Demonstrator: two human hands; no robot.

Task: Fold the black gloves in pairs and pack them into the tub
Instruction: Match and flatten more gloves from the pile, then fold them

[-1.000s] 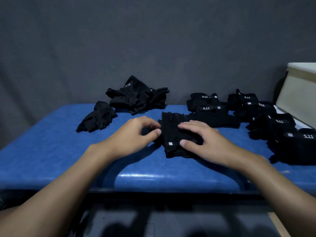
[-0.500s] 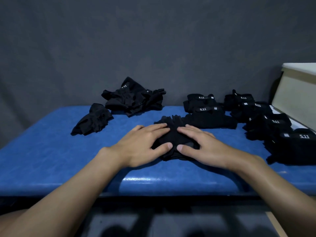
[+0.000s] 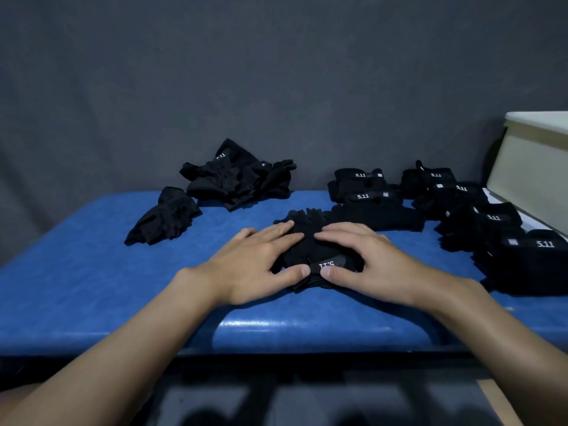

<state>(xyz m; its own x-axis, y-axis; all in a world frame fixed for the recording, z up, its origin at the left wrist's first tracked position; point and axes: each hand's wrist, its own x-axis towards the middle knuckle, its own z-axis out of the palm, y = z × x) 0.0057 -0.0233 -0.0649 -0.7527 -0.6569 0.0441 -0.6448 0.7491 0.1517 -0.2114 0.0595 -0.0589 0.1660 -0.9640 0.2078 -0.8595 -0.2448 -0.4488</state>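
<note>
A pair of black gloves (image 3: pixel 310 244) lies on the blue table (image 3: pixel 76 287) in front of me, its strap with the white 5.11 label facing me. My left hand (image 3: pixel 255 265) rests flat on the pair's left side, fingers straight, thumb at the near edge. My right hand (image 3: pixel 365 262) lies flat on the right side, thumb beside the label. Folded pairs (image 3: pixel 368 198) sit in rows at the right. An unfolded heap of gloves (image 3: pixel 236 176) lies at the back, a single glove (image 3: pixel 166 216) left of it. The cream tub (image 3: pixel 534 170) stands at the far right.
A dark grey cloth wall closes off the back of the table. More folded pairs (image 3: pixel 528 256) crowd the right edge beside the tub. The table's front edge runs just under my forearms.
My left hand moved from pinching the glove's left edge to lying flat on it. The pair got flattened between both hands, and the 5.11 strap now shows at the near edge.
</note>
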